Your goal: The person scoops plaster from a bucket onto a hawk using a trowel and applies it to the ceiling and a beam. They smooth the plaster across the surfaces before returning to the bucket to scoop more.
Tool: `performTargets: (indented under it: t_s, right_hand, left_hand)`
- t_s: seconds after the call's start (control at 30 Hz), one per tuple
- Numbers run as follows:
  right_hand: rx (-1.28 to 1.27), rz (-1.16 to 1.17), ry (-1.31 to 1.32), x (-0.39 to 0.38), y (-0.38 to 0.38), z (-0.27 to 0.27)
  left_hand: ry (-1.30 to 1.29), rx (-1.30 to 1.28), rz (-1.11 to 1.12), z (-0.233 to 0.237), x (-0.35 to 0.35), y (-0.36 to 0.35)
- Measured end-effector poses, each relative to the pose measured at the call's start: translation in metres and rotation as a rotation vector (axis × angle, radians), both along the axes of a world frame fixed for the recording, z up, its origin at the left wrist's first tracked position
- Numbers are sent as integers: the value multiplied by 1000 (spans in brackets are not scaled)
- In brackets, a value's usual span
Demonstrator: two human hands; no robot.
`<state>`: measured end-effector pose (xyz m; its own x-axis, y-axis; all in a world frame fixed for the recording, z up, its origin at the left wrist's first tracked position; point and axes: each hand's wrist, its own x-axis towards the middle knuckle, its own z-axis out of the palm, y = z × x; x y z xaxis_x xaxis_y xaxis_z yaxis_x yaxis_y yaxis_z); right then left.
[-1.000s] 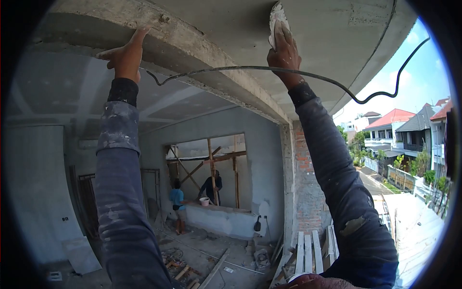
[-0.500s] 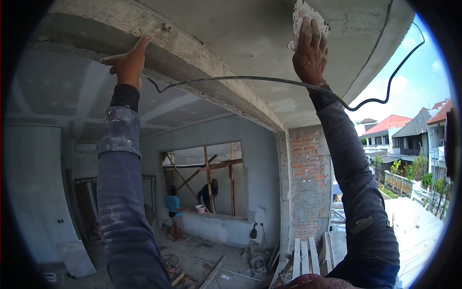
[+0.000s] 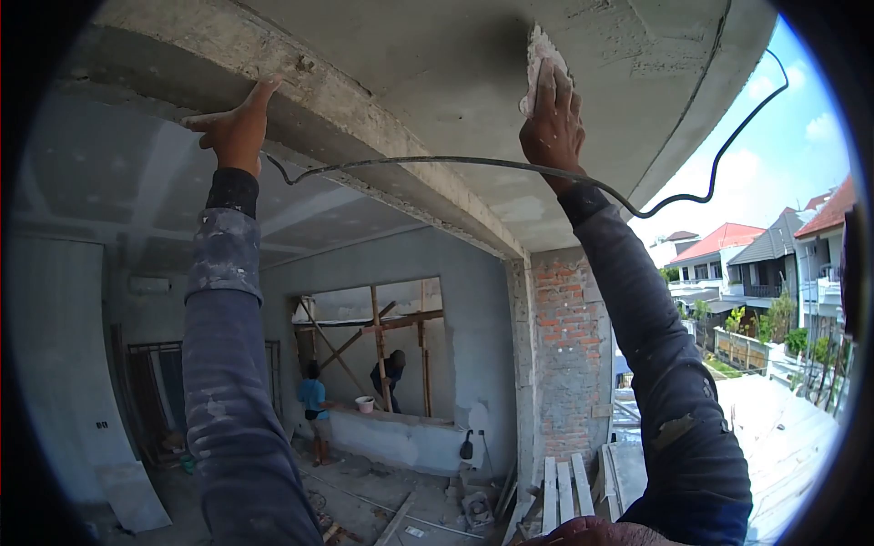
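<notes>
One black cable (image 3: 455, 160) crosses below the concrete beam (image 3: 364, 118).

Grey ceiling (image 3: 437, 55) — red roof (image 3: 726, 238) — pale-splotched navy sleeves (image 3: 223, 364).

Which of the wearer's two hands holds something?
The right hand, with a whitish pad at the ceiling; the left hand only touches the beam.

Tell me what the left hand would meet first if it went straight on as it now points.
The left hand would first meet the rough grey concrete beam, which it seems to touch; depth is unclear.
</notes>
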<state>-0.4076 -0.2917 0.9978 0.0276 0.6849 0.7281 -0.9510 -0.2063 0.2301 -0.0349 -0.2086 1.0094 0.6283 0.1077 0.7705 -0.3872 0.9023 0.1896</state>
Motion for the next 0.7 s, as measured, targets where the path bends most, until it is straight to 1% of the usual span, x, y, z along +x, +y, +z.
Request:
performTargets:
  t_s: [0.1,0.17,0.23,0.27,0.3,0.37,0.4,0.47,0.5,0.57,0.67,0.7]
  right_hand:
    - [-142,91,-78,-45,31,3]
    - [-118,198,-204,-74,54,12]
    - [-316,144,-130,-107,59,37]
    - [-158,233,-188,-108,68,38]
    - [-161,243,-187,-106,70,44]
    - [-152,262,-101,-100,74,55]
    - [-152,269,-100,-93,73,55]
    - [-229,253,-36,-67,73,51]
    - [-225,253,-66,-49,71,47]
    - [-233,183,-53,-17,63,42]
    - [-203,152,-40,30,43,42]
    - [-159,142,-58,47,39,37]
  left_hand:
    - [-7,22,-6,3,1,-1]
    - [-31,5,-19,8,7,-6]
    - [-28,31,-23,3,4,-1]
    - [-24,59,-36,1,2,2]
    - [-23,56,-27,1,2,2]
    - [-48,58,-37,1,3,2]
    - [-46,57,-31,0,3,3]
    - [-20,42,-20,1,0,2]
    - [-22,46,-16,1,-1,1]
    - [-8,45,-35,1,-1,1]
    - [-4,30,-21,5,2,-2]
    - [2,33,-16,4,2,-2]
